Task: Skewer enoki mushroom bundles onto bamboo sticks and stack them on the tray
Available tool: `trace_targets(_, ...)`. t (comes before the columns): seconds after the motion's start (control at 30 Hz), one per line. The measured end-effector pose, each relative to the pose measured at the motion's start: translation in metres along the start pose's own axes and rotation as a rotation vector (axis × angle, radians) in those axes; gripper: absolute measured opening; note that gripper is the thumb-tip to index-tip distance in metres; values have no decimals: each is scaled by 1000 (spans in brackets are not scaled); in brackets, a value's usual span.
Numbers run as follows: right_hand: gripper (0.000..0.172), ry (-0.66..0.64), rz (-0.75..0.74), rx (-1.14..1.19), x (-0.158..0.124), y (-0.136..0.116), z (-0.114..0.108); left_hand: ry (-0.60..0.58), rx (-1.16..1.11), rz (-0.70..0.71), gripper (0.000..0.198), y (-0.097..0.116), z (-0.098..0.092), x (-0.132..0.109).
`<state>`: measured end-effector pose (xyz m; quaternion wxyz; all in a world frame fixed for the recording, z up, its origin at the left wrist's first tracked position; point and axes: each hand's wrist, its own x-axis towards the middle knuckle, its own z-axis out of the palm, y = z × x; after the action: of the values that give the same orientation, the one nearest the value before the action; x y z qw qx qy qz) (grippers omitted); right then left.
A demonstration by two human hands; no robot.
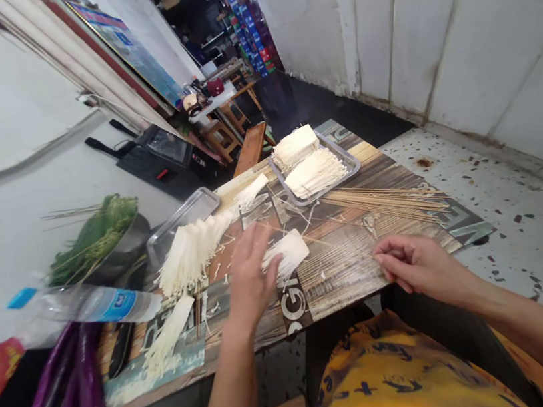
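Note:
My left hand (251,274) lies with fingers stretched out on a flat bundle of white enoki mushrooms (289,251) in the middle of the low table (341,268). My right hand (414,264) rests at the table's near edge with fingers curled in a loose pinch; what it holds, if anything, I cannot make out. A spread of thin bamboo skewers (387,204) lies just beyond the right hand. A larger pile of enoki (190,252) sits to the left of my left hand.
A metal tray (353,164) at the far side holds two enoki bundles. An empty metal tray (187,216), a bowl of green herbs (99,238), a plastic water bottle (88,304) and purple eggplants (69,387) are at the left. White walls and speckled floor lie to the right.

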<state>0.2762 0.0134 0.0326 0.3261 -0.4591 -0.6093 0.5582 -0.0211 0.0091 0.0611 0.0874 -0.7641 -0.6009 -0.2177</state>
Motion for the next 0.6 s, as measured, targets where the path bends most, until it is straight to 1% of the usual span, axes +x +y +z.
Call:
trace_targets(0.1, 27, -130, 87, 125, -5, 1, 12, 56, 93, 238, 25, 17, 5, -3)
trace_targets(0.17, 33, -150, 132, 135, -7, 6, 9, 63, 118, 327, 20, 19, 9, -4)
trace_targets(0.2, 35, -127, 147, 125, -6, 9, 4, 50, 125, 345, 20, 16, 10, -3)
trace_targets(0.23, 37, -75, 150, 106, -5, 13, -2, 31, 136, 341, 22, 11, 10, -3)
trace_targets(0.3, 39, 106, 103, 54, 2, 21, -18, 23, 187, 251, 25, -3, 7, -2)
trace_targets(0.37, 38, 291, 3, -44, 10, 25, -33, 66, 260, 102, 26, -16, 3, -2)
trace_targets(0.4, 37, 355, -72, -125, 14, 24, -37, 84, 297, 45, 25, -18, 1, -2)
trace_targets(0.43, 36, 403, -169, -232, 18, 22, -38, 85, 326, 21, 24, -17, 1, -2)
trace_targets(0.47, 32, 442, -284, -359, 21, 18, -36, 66, 343, 39, 23, -14, 2, -2)
trace_targets(0.53, 29, 478, -532, -630, 23, 10, -25, -2, 337, 148, 23, 2, 7, -4)
trace_targets(0.57, 31, 455, -646, -751, 23, 7, -16, -33, 307, 216, 24, 11, 11, -4)
trace_targets(0.6, 34, 406, -735, -851, 23, 5, -8, -44, 266, 256, 23, 20, 14, -4)
